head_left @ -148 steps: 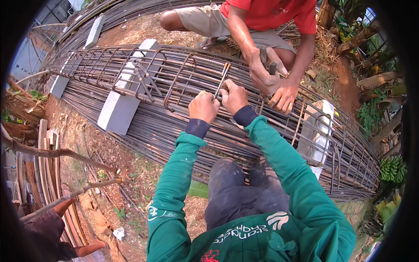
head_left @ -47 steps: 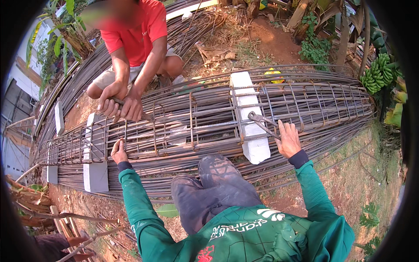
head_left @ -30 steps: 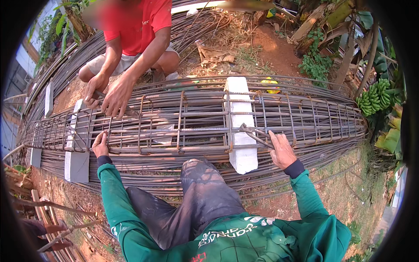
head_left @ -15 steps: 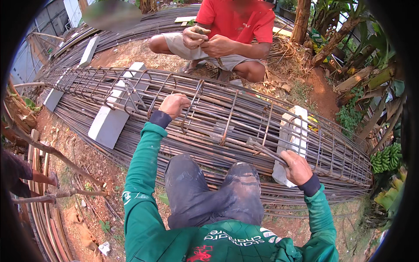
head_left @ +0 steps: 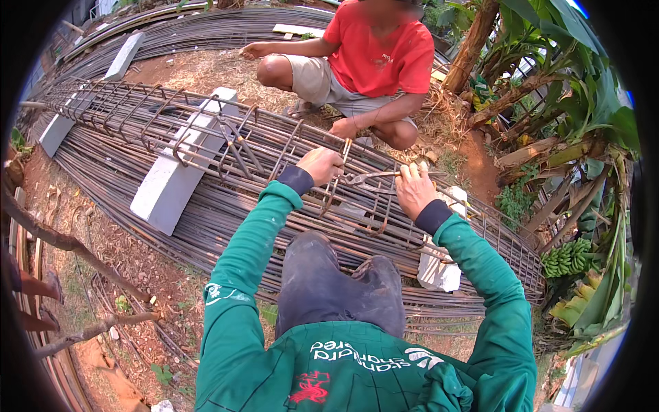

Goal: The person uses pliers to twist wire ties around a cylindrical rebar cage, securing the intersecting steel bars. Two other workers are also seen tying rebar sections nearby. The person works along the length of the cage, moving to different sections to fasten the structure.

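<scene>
My right hand [head_left: 414, 191] is closed around the handles of metal pincers [head_left: 374, 176]. Their jaws point left, at a crossing of bars on the long rebar cage [head_left: 278, 161]. Just left of the jaws, my left hand [head_left: 322, 166] is closed with its fingertips together at a stirrup of the cage. What it pinches, if anything, is too small to make out. Across the cage squats a person in a red shirt [head_left: 384, 58]. One of that person's hands [head_left: 343, 128] is at the cage's far side, close to my left hand; the other is stretched out to the left.
Pale blocks [head_left: 168, 189] and a broken white block [head_left: 439, 269] lie under the cage, over a bed of loose bars [head_left: 213, 230]. A V-shaped metal piece [head_left: 240, 147] rests on the cage. Branches [head_left: 75, 250] and another person's feet [head_left: 51, 302] are at left, bananas [head_left: 566, 257] at right.
My right hand has brought the pincers up and left to the cage's far side. My left hand has moved right, towards them. The other person's hands have parted, one coming down to the cage.
</scene>
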Demonstrator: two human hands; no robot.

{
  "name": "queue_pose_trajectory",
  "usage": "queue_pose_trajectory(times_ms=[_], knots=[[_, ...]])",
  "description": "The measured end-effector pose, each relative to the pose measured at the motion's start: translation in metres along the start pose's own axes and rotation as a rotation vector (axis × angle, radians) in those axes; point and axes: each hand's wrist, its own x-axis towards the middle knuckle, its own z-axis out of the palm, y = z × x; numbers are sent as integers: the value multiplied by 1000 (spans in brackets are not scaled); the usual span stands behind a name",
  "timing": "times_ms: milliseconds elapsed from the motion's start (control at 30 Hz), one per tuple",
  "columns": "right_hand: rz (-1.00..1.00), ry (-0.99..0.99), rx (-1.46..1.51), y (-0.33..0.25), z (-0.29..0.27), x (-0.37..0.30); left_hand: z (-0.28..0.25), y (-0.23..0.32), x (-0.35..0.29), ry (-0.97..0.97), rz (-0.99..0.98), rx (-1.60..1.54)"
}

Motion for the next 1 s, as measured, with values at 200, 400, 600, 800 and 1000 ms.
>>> queue_pose_trajectory(times_ms=[200, 400, 600, 800, 1000], knots=[[-65, -163, -96, -2, -19, 33, 9, -18, 3, -39, -26, -75], [-128, -123, -151, -10, -38, 55, 7, -14, 3, 1, 7, -94], [-170, -98, -269, -18, -65, 74, -2, -11, 1, 41, 4, -118], [-315, -40, -321, -18, -88, 80, 8, -10, -5, 128, -28, -125], [-396, -144, -263, -10, -91, 87, 21, 1, -21, 297, -176, -259]])
